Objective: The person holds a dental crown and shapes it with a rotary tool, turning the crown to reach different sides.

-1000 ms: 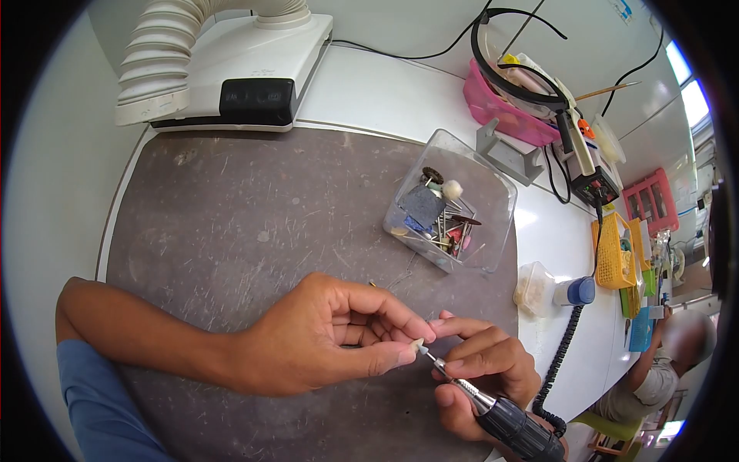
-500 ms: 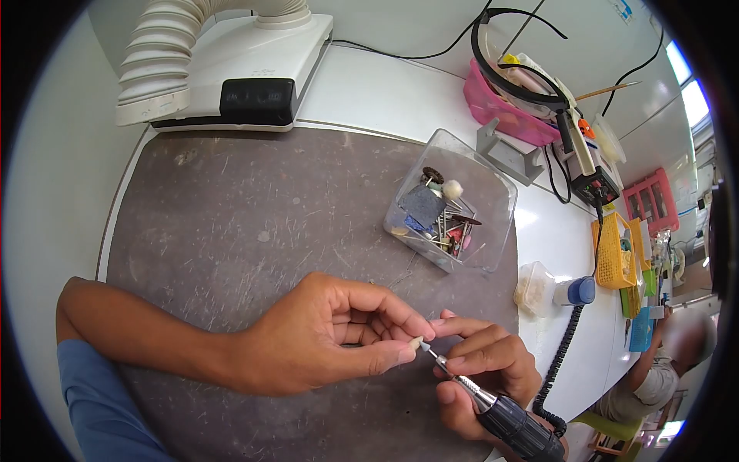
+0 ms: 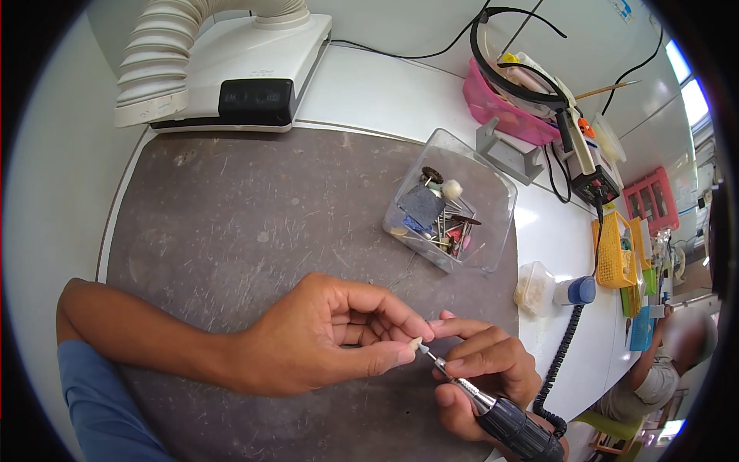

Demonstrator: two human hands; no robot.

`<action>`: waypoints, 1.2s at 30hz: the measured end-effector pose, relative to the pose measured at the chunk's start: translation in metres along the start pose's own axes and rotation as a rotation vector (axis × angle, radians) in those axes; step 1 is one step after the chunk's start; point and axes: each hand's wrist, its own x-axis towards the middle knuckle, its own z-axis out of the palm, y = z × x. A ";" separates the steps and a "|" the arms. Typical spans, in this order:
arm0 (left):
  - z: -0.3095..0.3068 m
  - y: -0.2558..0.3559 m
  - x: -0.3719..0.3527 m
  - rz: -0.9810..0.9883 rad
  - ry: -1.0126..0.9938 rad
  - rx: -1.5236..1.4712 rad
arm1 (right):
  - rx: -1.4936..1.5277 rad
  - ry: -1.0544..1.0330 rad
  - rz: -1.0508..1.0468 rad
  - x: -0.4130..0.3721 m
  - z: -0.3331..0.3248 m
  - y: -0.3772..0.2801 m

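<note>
Hands: two, working at 5 o'clock on one grey mat [image 3: 231, 208] | left hand [image 3: 323, 339] is pinching one small cream bit [image 3: 416, 343] between thumb and forefinger | right hand [image 3: 481, 369] is gripping one rotary tool [image 3: 504, 418] (shaft meeting the bit) | one clear box [image 3: 450, 202] of spare bits is sitting at 1 o'clock, well apart

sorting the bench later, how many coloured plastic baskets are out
3. A pink basket sits behind the clear bit box. A yellow basket stands near the table's right edge. A red basket lies beyond it. More may be hidden at the blurred edge.
</note>
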 end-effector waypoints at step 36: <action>0.001 0.001 0.000 -0.001 0.032 -0.004 | -0.055 -0.034 -0.039 0.001 -0.001 0.001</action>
